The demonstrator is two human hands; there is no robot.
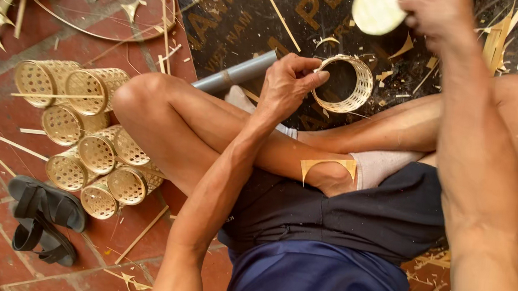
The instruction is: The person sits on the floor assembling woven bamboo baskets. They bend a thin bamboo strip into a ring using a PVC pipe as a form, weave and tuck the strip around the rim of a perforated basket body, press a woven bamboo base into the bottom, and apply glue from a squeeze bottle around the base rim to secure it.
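A woven ring [344, 84] is being gripped at its rim by the closed fingers of the left hand [287, 85] above the crossed legs. Farther off, a pale disc [376, 9] is being pinched by the right hand [436, 14].

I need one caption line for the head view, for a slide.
Seated cross-legged, a person holds a round open-weave bamboo ring in the left hand and a pale woven bamboo disc in the right hand.

bare knee [143, 99] and grey pipe [234, 73] block the left; dark board [233, 16] ahead lies open
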